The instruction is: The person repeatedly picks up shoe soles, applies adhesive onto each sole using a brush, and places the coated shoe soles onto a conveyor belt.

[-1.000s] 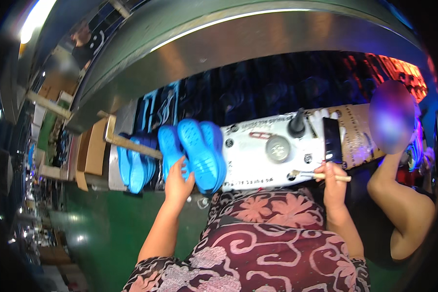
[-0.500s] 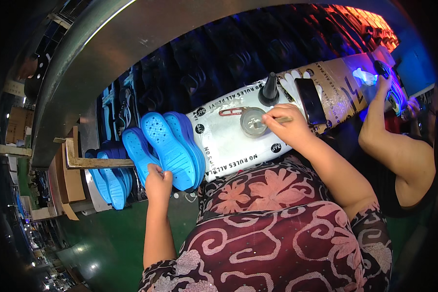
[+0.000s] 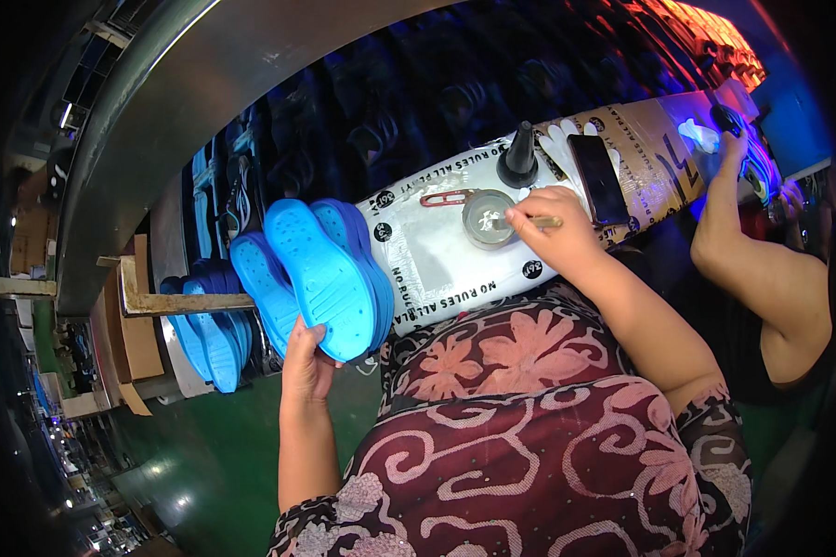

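Seen from above, our left hand (image 3: 305, 364) grips the heel end of a stack of bright blue shoe soles (image 3: 320, 274), tread side up, held at the near edge of the white tabletop (image 3: 437, 265). More blue soles (image 3: 204, 325) stand in a rack just to the left. Our right hand (image 3: 553, 232) is closed around a thin brush (image 3: 529, 223). Half a second ago that hand hovered beside the small round pot (image 3: 486, 218); now the brush tip reaches into the pot, so we judge the brush is being loaded before it goes to the soles. The soles have stayed put in our grip. A black cone-shaped nozzle (image 3: 517, 158) and a dark phone (image 3: 599, 176) lie beyond the pot. At far right, another person's arm (image 3: 762, 278) rests on the tabletop.
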The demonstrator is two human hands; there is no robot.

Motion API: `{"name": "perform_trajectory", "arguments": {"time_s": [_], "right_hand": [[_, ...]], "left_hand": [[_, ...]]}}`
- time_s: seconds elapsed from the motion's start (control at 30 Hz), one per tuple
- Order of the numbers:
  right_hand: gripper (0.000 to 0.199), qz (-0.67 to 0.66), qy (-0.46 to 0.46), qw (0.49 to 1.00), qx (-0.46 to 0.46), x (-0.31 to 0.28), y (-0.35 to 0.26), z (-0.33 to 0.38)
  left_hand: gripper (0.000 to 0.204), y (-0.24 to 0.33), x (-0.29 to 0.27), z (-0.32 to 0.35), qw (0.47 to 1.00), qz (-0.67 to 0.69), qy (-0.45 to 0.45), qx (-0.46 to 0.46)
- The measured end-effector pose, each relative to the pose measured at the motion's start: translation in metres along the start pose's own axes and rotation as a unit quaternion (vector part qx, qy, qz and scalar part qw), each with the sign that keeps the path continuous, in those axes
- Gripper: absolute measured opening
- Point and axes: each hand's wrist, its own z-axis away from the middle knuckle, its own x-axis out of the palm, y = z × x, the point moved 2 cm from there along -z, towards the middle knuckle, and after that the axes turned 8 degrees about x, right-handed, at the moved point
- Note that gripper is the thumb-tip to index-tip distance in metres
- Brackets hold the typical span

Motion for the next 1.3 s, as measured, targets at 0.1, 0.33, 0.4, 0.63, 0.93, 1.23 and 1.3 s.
{"name": "perform_trajectory", "arguments": {"time_s": [0.1, 0.33, 0.4, 0.63, 0.93, 1.23, 1.3], "right_hand": [[0.016, -0.032, 0.038, 0.999, -0.005, -0.005, 0.004, 0.005], [0.033, -0.28, 0.068, 0.939, 0.189, -0.034, -0.009, 0.016], [0.037, -0.324, 0.061, 0.924, 0.191, -0.043, -0.016, 0.021], [0.022, -0.191, -0.004, 0.977, -0.093, -0.059, -0.083, 0.037], [0.019, -0.12, -0.002, 0.984, -0.132, -0.048, -0.092, 0.034], [0.017, -0.121, 0.018, 0.986, -0.115, -0.053, -0.09, 0.031], [0.016, -0.136, 0.026, 0.982, -0.128, -0.051, -0.093, 0.028]], "left_hand": [[0.055, 0.0, 0.027, 0.008, 0.998, 0.028, -0.048, 0.034], [0.058, -0.006, 0.09, 0.0, 0.982, -0.082, -0.097, 0.141], [0.058, -0.006, 0.104, 0.0, 0.973, -0.107, -0.08, 0.188], [0.056, 0.005, 0.125, 0.002, 0.907, -0.234, -0.048, 0.346], [0.06, 0.007, 0.13, 0.008, 0.906, -0.25, -0.083, 0.332], [0.06, 0.005, 0.126, 0.0, 0.911, -0.22, -0.085, 0.337], [0.06, 0.004, 0.128, 0.001, 0.914, -0.216, -0.088, 0.331]]}}
